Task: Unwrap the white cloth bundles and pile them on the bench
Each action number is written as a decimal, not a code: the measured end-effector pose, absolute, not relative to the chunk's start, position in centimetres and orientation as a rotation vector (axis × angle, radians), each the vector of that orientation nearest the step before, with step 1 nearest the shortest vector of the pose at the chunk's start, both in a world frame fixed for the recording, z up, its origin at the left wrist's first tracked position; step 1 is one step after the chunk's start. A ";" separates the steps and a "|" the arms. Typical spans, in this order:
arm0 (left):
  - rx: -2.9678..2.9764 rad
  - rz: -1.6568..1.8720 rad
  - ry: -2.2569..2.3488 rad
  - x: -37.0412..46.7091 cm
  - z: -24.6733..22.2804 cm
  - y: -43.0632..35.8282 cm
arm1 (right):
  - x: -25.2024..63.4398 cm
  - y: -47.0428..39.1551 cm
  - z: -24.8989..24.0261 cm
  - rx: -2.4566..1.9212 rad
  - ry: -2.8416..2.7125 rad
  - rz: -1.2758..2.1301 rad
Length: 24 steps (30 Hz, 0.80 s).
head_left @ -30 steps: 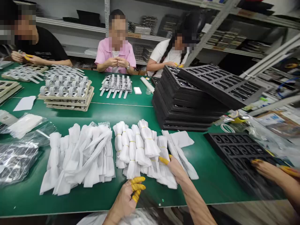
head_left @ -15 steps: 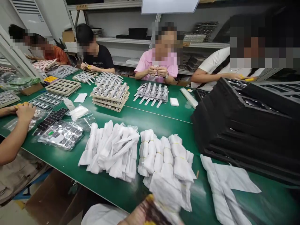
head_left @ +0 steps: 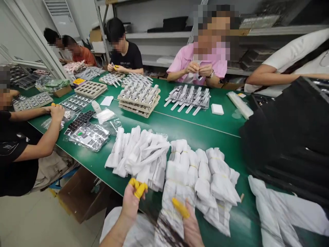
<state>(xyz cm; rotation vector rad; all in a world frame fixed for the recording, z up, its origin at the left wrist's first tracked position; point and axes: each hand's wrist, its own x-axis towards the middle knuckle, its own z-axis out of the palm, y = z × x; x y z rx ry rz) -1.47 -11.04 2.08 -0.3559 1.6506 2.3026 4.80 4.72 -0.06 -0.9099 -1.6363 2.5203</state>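
My right hand (head_left: pixel 189 224) is low at the table's near edge, a yellow finger cot on top of a banded bundle of white pouches (head_left: pixel 174 195) that it grips and holds partly off the green table (head_left: pixel 195 130). More banded bundles (head_left: pixel 213 171) lie just right of it. My left hand (head_left: pixel 131 200) has its yellow-capped fingertips bunched together, right at the near end of a loose pile of white pouches (head_left: pixel 138 154). I see nothing held in it.
A tall stack of black trays (head_left: pixel 288 137) stands at the right, with flat white pouches (head_left: pixel 277 206) in front. Beige trays of parts (head_left: pixel 140 99) and a plastic bag of dark parts (head_left: pixel 89 135) lie further off. Several people sit around the table; one forearm (head_left: pixel 48 137) rests at the left.
My view has swung left, away from the black trays. My right hand left the row of bundles and now holds one bundle near me. My left hand has come up to the loose pile.
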 end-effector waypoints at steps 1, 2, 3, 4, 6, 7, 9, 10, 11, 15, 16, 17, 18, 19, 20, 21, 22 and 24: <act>-0.288 2.278 1.648 -1.9 2.6 -11.1 | 4.6 5.4 0.3 -1.018 -1.540 2.477; -0.214 2.252 1.627 -2.2 3.0 -10.9 | 4.5 5.9 0.6 -1.083 -1.463 2.440; -0.139 2.218 1.586 -2.4 3.3 -10.5 | 4.6 6.3 0.8 -1.094 -1.425 2.426; -0.078 2.175 1.536 -2.5 3.6 -9.9 | 4.7 6.5 1.1 -1.049 -1.445 2.437; 0.008 2.041 1.403 -2.6 4.3 -8.5 | 5.3 6.3 1.3 -0.927 -1.572 2.475; 0.031 1.959 1.326 -2.5 4.7 -7.9 | 5.7 5.9 1.2 -0.874 -1.649 2.494; 0.044 1.813 1.241 -2.5 5.4 -7.3 | 6.3 4.7 1.1 -0.792 -1.736 2.531; 0.019 1.781 1.257 -2.6 5.7 -7.3 | 6.4 4.2 1.1 -0.773 -1.721 2.544; -0.024 1.784 1.301 -2.6 5.8 -7.4 | 6.4 3.6 1.1 -0.773 -1.670 2.563; -0.205 1.865 1.484 -2.9 5.0 -8.5 | 5.6 2.3 1.7 -0.885 -1.330 2.681; -0.245 1.869 1.517 -3.0 4.6 -8.7 | 5.3 2.2 1.9 -0.909 -1.279 2.719; -0.276 1.869 1.557 -3.1 4.4 -8.8 | 5.0 2.0 2.1 -0.916 -1.258 2.750; -0.297 1.871 1.595 -3.2 4.2 -9.0 | 4.7 2.0 2.1 -0.896 -1.274 2.769; -0.306 1.882 1.623 -3.4 4.1 -9.1 | 4.6 2.0 2.0 -0.846 -1.321 2.785; -0.301 1.894 1.636 -3.5 4.2 -9.2 | 4.5 2.1 1.9 -0.769 -1.389 2.800; -0.285 1.900 1.638 -3.6 4.4 -9.4 | 4.5 2.4 1.7 -0.679 -1.466 2.802; -0.264 1.897 1.630 -3.7 4.7 -9.6 | 4.7 2.8 1.5 -0.602 -1.546 2.771; -0.220 1.846 1.595 -3.9 5.5 -10.1 | 5.3 3.8 1.4 -0.560 -1.687 2.576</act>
